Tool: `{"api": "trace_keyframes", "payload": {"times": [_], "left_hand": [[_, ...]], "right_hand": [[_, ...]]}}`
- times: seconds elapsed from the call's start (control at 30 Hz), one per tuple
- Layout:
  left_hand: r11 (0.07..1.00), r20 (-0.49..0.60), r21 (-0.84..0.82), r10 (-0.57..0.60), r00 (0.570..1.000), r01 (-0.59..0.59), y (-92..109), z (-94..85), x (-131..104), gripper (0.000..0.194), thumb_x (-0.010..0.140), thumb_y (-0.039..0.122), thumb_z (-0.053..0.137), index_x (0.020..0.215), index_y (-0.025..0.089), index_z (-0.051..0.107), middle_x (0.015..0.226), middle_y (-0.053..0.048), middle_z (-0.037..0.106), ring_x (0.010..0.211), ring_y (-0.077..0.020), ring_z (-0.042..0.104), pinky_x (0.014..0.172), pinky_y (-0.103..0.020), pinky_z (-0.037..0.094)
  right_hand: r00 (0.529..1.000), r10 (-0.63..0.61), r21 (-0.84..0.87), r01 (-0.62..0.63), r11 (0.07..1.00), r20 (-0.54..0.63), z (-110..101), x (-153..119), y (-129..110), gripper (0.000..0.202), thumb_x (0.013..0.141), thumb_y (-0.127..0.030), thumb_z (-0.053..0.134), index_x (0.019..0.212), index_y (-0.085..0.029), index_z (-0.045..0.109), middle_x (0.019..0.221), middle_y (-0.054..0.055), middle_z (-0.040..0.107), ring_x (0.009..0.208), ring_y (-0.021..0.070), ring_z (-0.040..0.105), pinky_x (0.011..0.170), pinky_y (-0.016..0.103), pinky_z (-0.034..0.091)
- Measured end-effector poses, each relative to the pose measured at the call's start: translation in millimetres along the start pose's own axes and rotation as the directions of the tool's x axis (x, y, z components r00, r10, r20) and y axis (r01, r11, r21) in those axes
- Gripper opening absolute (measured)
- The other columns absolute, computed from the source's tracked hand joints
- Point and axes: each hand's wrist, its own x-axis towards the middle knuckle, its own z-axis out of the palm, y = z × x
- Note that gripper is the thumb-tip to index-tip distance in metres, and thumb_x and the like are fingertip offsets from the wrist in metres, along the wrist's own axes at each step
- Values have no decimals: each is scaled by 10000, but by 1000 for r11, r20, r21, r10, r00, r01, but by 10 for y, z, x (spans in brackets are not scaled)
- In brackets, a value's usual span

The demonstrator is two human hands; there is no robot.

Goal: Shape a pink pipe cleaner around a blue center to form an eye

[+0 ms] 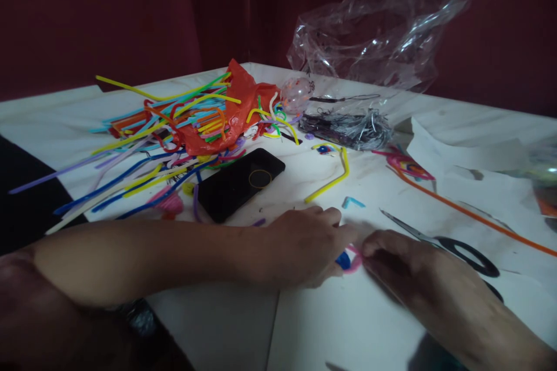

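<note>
A small coil of pink and blue pipe cleaner [355, 262] is pinched between my two hands, just above the white table [313, 324]. My left hand [307, 246] comes in from the left with its fingers closed on the coil's left side. On the other side, the closed thumb and fingertips of my right hand [402, 255] grip the pink edge. Part of the coil is hidden by my fingers. A short bent light-blue piece [353, 203] lies just beyond my hands. Scissors [467, 252] with black handles rest beside my right hand, partly covered by it.
A black phone [239, 182] lies beyond my left forearm. Behind it, several loose pipe cleaners [143, 179] spill from a red plastic bag [237, 107]. A clear plastic bag [369, 40] stands at the back. An orange pipe cleaner [470, 214] and a yellow one [346, 171] lie nearby.
</note>
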Motion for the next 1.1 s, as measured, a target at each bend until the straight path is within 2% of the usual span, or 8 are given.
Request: {"api": "trace_keyframes", "payload": {"times": [0.07, 0.27, 0.4, 0.53, 0.73, 0.83, 0.93, 1.1], "left_hand": [[1000, 25, 6, -9, 1000, 9, 12, -44, 3, 178, 829, 285, 628, 906, 149, 541, 884, -45, 564, 811, -178, 529, 675, -261, 391], [998, 149, -49, -22, 989, 30, -34, -158, -16, 148, 827, 258, 640, 866, 147, 550, 891, -35, 545, 779, -153, 538, 660, -249, 389], [991, 148, -136, 6, 989, 14, -175, -132, -16, 83, 844, 239, 594, 863, 159, 602, 829, -20, 556, 727, -135, 553, 635, -239, 392], [987, 86, -161, 10, 996, 4, -283, -89, -3, 108, 842, 185, 564, 928, 167, 627, 776, -3, 606, 750, -132, 564, 667, -232, 391], [986, 95, -117, -111, 989, 122, -244, -134, -5, 168, 827, 175, 520, 975, 166, 598, 893, -43, 650, 775, -152, 581, 611, -234, 375], [970, 112, -171, -158, 981, 175, -208, -188, 6, 205, 834, 260, 545, 1019, 192, 601, 830, -16, 643, 738, -149, 575, 592, -236, 363], [975, 121, -189, -97, 988, 119, -206, -205, 12, 195, 835, 324, 571, 982, 206, 622, 766, 3, 617, 724, -148, 565, 591, -244, 353], [991, 96, -119, -55, 994, 67, -239, -158, -14, 204, 857, 240, 531, 1041, 221, 618, 874, -18, 635, 824, -165, 584, 630, -254, 362]], "right_hand": [[997, -66, 4, 66, 998, -30, 11, -8, -16, 256, 879, -315, 360, 781, -262, 590, 674, -53, 586, 500, 120, 545, 433, 219, 378], [992, -116, -29, 114, 993, -58, -29, 45, -74, 268, 843, -282, 361, 709, -265, 592, 578, -75, 566, 433, 119, 535, 359, 201, 379], [986, -153, -75, 147, 986, -71, -47, 59, -85, 264, 834, -257, 360, 677, -264, 572, 550, -82, 557, 423, 115, 542, 322, 188, 351], [981, -173, -94, 165, 982, -92, -50, 59, -105, 255, 829, -243, 367, 700, -261, 586, 545, -83, 557, 391, 111, 522, 325, 191, 344], [981, -156, -52, 151, 987, -113, -45, 60, -151, 246, 842, -268, 389, 686, -242, 577, 553, -53, 564, 370, 109, 506, 318, 189, 331], [978, -163, -36, 159, 987, -128, -38, 58, -161, 234, 847, -283, 399, 712, -244, 586, 581, -45, 580, 369, 109, 506, 312, 184, 332], [977, -168, -25, 166, 986, -131, -34, 60, -177, 227, 850, -272, 397, 712, -243, 574, 607, -39, 590, 410, 112, 537, 310, 173, 331], [966, -212, -35, 209, 977, -148, -42, 67, -213, 227, 867, -253, 378, 729, -251, 559, 637, -62, 594, 435, 91, 548, 324, 152, 352]]}}
